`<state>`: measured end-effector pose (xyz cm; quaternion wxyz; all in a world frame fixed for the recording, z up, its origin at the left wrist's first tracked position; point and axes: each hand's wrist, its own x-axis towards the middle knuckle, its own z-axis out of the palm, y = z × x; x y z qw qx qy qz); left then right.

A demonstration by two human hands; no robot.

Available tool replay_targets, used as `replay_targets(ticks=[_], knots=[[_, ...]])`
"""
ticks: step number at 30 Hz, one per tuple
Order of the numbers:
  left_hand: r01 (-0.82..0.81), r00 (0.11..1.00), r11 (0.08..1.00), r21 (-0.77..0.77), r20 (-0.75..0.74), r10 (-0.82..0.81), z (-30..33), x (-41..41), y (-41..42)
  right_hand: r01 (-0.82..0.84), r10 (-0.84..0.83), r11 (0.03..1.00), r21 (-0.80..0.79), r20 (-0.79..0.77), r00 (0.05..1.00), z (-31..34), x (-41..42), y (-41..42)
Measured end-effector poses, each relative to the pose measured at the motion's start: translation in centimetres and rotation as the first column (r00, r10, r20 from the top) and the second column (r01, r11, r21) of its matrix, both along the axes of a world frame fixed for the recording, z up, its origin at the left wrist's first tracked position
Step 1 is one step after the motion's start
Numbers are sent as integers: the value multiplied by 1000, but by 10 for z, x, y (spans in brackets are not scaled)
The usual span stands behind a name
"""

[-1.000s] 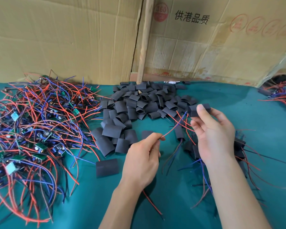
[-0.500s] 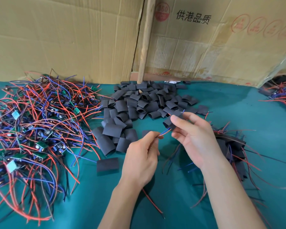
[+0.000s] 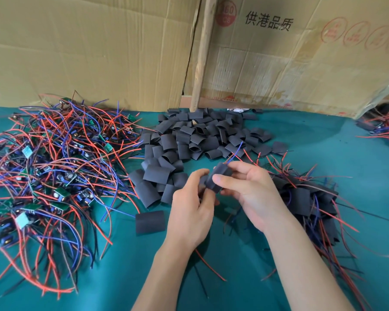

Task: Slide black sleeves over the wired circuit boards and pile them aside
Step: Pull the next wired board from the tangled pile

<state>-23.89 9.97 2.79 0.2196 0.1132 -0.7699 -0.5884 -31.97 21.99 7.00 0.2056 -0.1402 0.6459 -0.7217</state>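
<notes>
Above the teal cloth surface [image 3: 245, 277], both hands meet on one matte black sleeve [image 3: 219, 178], a short flattened tube. Right hand [image 3: 250, 195] pinches it between thumb and fingers; left hand [image 3: 192, 212] curls its grip around the near end. Thin red and blue wires [image 3: 237, 152] poke from the far end. Behind lies a heap of loose sleeves [image 3: 198, 138]. Left of it sprawls a tangle of green boards [image 3: 54, 167] with glossy wires. Sleeved boards [image 3: 310, 198] pile at right. Creased cardboard [image 3: 88, 48] stands behind.
</notes>
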Motion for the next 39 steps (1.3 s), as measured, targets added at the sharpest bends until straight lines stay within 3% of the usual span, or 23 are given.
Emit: replay_targets(ticks=[3,8,11,17,24,27,32,36,39], knots=[[28,1000,998,59,11,-28,1,0,0,60,-61,998,-19,-3,998,0,0,-1],[70,997,976,206,0,-72,1,-2,-1,249,-230,930,-270,100,968,6,-9,7],[60,998,962,266,-24,-56,1,-3,-3,289,-265,906,-309,118,957,7,-12,13],[9,997,918,396,-78,23,2,-4,-6,243,-248,961,-128,-20,969,0,-7,2],[-23,994,840,543,-77,77,5,-3,-9,-21,18,983,-185,-20,1000,-1,-3,1],[-32,993,833,552,-75,88,5,-3,-10,-83,76,989,-124,-66,995,-2,0,0],[-69,993,875,480,-54,108,7,-3,-7,-40,40,992,-118,-5,999,-1,5,-6],[96,995,881,464,-53,-80,12,-1,-4,88,-84,985,-147,34,996,18,-2,8],[105,994,872,478,-40,-99,11,-2,-4,284,-281,958,39,-58,958,43,-15,48]])
